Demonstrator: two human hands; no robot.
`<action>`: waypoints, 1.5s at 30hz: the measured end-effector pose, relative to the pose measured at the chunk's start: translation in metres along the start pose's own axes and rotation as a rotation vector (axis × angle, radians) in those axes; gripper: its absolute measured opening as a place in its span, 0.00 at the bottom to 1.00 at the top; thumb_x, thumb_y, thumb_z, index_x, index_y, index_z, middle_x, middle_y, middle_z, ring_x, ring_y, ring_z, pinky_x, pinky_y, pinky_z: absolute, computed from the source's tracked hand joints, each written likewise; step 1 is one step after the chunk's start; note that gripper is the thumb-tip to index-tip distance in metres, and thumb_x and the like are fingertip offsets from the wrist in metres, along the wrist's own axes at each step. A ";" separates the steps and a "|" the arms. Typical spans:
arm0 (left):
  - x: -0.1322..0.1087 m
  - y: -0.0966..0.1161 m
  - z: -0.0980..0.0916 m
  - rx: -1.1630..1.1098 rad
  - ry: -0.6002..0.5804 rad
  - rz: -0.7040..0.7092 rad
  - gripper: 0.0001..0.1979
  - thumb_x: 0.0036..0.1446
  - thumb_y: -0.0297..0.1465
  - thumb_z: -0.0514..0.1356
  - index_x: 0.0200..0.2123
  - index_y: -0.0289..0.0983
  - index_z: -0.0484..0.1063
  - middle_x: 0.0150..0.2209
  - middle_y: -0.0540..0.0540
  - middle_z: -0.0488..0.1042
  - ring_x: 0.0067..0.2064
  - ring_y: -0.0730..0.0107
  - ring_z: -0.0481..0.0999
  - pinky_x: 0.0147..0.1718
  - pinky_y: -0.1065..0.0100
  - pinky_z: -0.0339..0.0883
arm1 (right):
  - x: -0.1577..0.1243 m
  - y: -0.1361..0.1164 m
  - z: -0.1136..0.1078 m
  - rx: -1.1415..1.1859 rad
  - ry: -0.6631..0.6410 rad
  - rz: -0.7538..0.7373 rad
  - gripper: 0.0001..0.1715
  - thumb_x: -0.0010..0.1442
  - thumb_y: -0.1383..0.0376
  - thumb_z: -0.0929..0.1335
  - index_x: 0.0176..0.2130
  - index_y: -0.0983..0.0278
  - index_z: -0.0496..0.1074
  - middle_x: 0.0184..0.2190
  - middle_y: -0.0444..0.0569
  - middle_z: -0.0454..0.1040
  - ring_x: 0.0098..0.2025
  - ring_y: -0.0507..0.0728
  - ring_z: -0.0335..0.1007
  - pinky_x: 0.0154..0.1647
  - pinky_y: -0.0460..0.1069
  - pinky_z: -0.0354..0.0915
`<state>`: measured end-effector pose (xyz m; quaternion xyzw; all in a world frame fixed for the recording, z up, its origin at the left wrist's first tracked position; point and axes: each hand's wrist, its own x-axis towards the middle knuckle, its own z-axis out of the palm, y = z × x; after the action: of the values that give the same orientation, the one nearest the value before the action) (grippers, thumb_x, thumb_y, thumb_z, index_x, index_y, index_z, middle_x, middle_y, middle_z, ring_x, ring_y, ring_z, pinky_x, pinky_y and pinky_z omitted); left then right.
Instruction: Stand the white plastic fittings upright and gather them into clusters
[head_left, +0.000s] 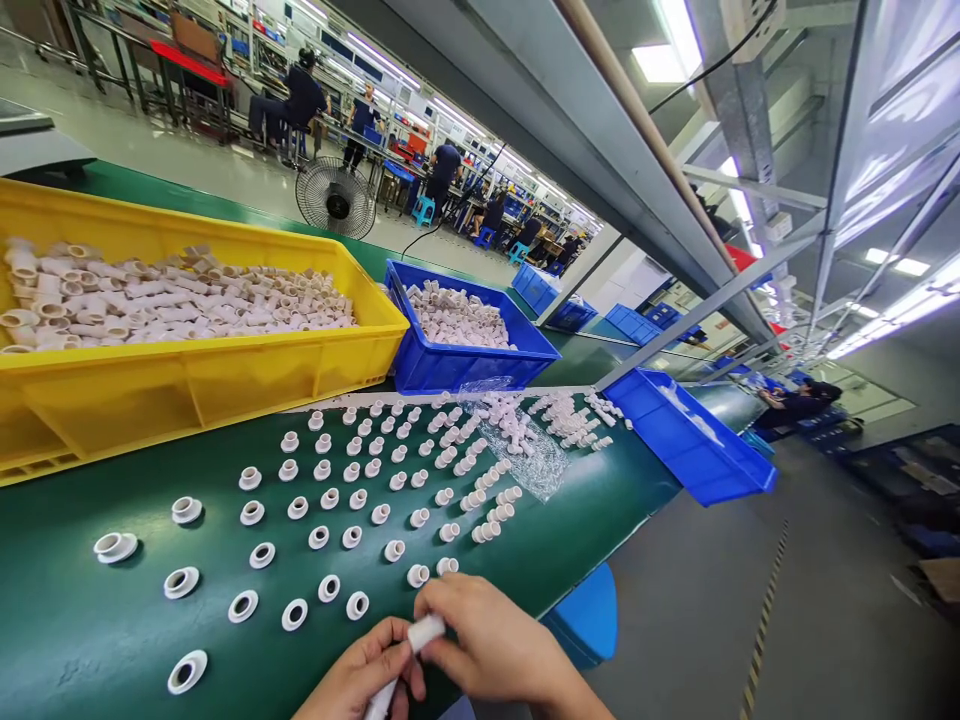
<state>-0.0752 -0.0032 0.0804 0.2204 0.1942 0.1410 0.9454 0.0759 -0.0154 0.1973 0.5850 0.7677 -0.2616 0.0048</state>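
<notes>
At the near edge of the green table (90,620), both my hands are closed on a white plastic tube (424,633). My right hand (487,640) pinches its upper end with curled fingers. My left hand (367,675) wraps the lower part, which runs down toward the bottom edge. Just beyond my hands, several small white flanged fittings (319,537) stand in rows across the table, open ends up. Further back lies a loose heap of white fittings (559,415) beside a clear plastic bag (525,455).
A yellow bin (187,385) full of white fittings stands at the left. A blue bin (450,365) holds more behind the rows; another blue bin (686,445) overhangs the table's right end. A blue stool (589,615) sits below. People work at distant benches, near a floor fan (335,198).
</notes>
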 end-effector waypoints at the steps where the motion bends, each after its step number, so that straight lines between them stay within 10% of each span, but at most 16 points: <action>1: 0.000 0.001 0.000 -0.026 0.000 -0.019 0.15 0.47 0.40 0.60 0.32 0.35 0.64 0.24 0.48 0.70 0.17 0.81 0.62 0.15 0.76 0.41 | -0.001 0.001 -0.005 0.023 0.045 0.019 0.15 0.56 0.70 0.62 0.45 0.59 0.64 0.38 0.44 0.68 0.40 0.53 0.64 0.40 0.44 0.58; 10: 0.008 -0.020 -0.015 -0.071 -0.087 -0.086 0.13 0.37 0.22 0.64 0.31 0.34 0.69 0.29 0.49 0.70 0.29 0.75 0.68 0.30 0.74 0.55 | 0.000 0.029 -0.020 0.114 0.463 0.154 0.11 0.61 0.68 0.58 0.45 0.61 0.59 0.38 0.48 0.66 0.39 0.54 0.63 0.41 0.48 0.61; 18: 0.012 -0.019 -0.024 -0.018 -0.183 -0.126 0.18 0.39 0.33 0.69 0.33 0.31 0.68 0.26 0.49 0.70 0.25 0.81 0.66 0.26 0.77 0.52 | 0.011 0.061 -0.026 0.059 0.742 0.136 0.16 0.61 0.67 0.59 0.49 0.62 0.62 0.41 0.51 0.67 0.42 0.56 0.63 0.43 0.51 0.61; 32: 0.010 -0.013 -0.018 -0.113 -0.044 -0.137 0.18 0.35 0.32 0.70 0.24 0.34 0.63 0.20 0.51 0.69 0.24 0.78 0.70 0.24 0.78 0.54 | 0.055 0.090 -0.014 -0.232 0.496 0.305 0.09 0.54 0.70 0.67 0.38 0.64 0.68 0.35 0.48 0.71 0.41 0.57 0.63 0.42 0.51 0.56; 45: 0.005 -0.003 -0.009 -0.191 -0.074 -0.163 0.21 0.41 0.34 0.67 0.39 0.34 0.66 0.25 0.47 0.73 0.23 0.82 0.69 0.24 0.81 0.57 | 0.066 0.094 -0.008 -0.294 0.402 0.321 0.02 0.54 0.69 0.67 0.32 0.63 0.69 0.30 0.47 0.70 0.37 0.57 0.62 0.38 0.50 0.55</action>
<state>-0.0743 -0.0011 0.0698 0.1176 0.1622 0.0732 0.9770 0.1423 0.0638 0.1467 0.7321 0.6805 -0.0224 -0.0214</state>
